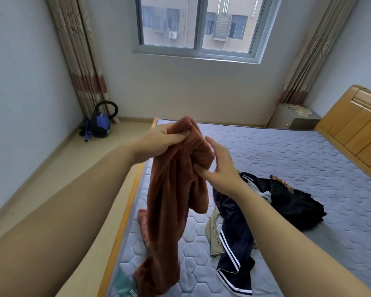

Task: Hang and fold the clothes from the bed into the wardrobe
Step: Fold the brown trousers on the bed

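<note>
over a grey quilted mattress (287,159): gripping the bunched top of a rust-brown garment (171,200) in the left hand (161,142), hem trailing on the mattress; touching its folds with the spread, relaxed right hand (221,166).

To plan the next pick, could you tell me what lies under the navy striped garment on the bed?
A beige garment pokes out from under the navy striped garment. How far it extends beneath is hidden.
</note>
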